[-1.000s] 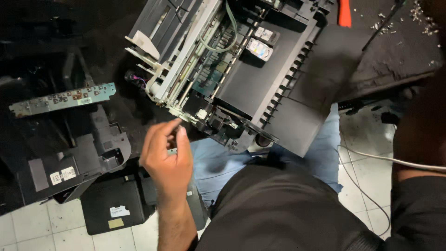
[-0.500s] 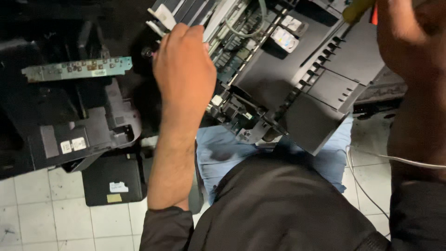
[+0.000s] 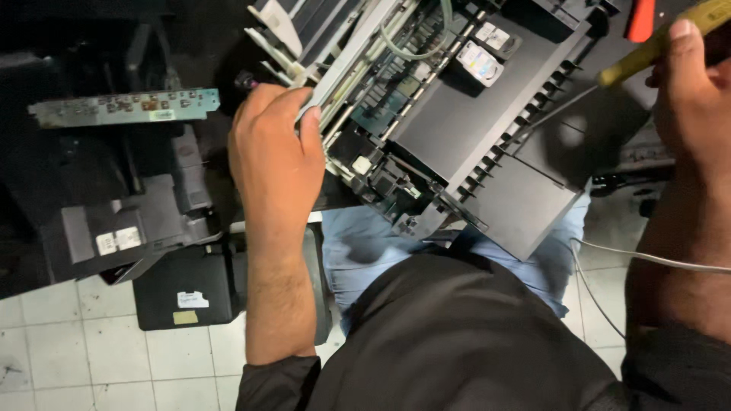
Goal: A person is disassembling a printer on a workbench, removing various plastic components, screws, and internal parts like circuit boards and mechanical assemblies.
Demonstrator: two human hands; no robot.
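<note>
Pale floor tiles (image 3: pixel 68 358) run beneath us, crowded with dark machine parts: a long green circuit board (image 3: pixel 126 108) lying at the upper left, a grey plastic housing piece (image 3: pixel 129 228) with small white stickers below it, and a black boxy unit (image 3: pixel 194 285) nearer our knees. Across our lap, over the blue jeans (image 3: pixel 365 251), rests the opened printer (image 3: pixel 449 114), tilted, its outer shell already off so that the inner frame, a pale metal rail, a looped tube and two ink cartridges (image 3: pixel 487 53) show plainly. We judge the stripping-down to be well along (the loose board and housing on the floor suggest as much), yet the black paper-path panel with its ribbed edge and the small white and black mechanism at the near corner remain in place, so a good deal is left to take apart. Our left hand (image 3: pixel 278 152) is curled over the printer's left edge, fingers wrapped around the metal rail and steadying the chassis. Our right hand (image 3: pixel 689 99) is closed round the yellow handle of a screwdriver (image 3: pixel 655 46) at the upper right, its thin shaft angled down toward the black panel; whether the tip touches the panel we cannot tell. A thin white cable (image 3: pixel 647 259) trails across the right side.
</note>
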